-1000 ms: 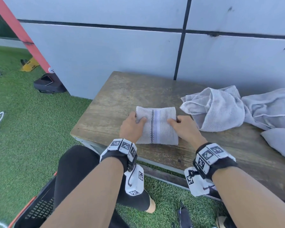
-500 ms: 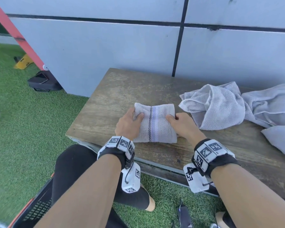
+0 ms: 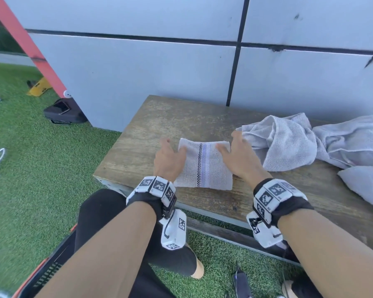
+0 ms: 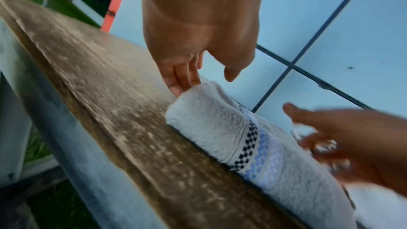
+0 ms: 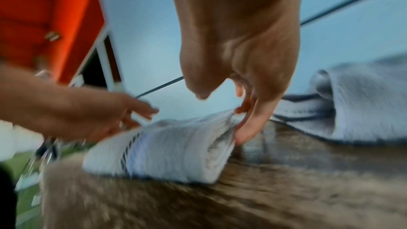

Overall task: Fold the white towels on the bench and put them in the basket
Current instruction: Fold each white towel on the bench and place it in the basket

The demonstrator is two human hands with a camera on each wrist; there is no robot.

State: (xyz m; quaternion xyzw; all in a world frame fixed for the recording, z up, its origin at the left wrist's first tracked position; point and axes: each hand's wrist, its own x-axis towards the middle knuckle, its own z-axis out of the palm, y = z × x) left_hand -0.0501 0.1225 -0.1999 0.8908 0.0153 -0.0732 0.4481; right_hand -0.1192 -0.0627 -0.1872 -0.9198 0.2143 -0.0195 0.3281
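The left hand (image 3: 167, 160) has loosened: a second ago its thumb lay curled over the folded towel's (image 3: 204, 168) left end, and now the fingers are straight, their tips only touching that end in the left wrist view. The right hand (image 3: 238, 157) has opened likewise, thumb lifted clear, though in the blurred right wrist view its fingertips (image 5: 242, 133) sit against the right end and may catch a bit of cloth; a pinch cannot be confirmed. Neither hand grips the towel.

The towel lies flat on the counter (image 3: 138, 151), near its front edge, striped band upward, between the two hands. Its shape matches the earlier frames, so the fold looks finished and the hands seem to be squaring or releasing it.

Just beside the right hand lies the heap of unfolded towels (image 3: 299, 140). The basket (image 3: 45, 274) sits on the grass by the person's left knee, so lifting the towel there is likely next.
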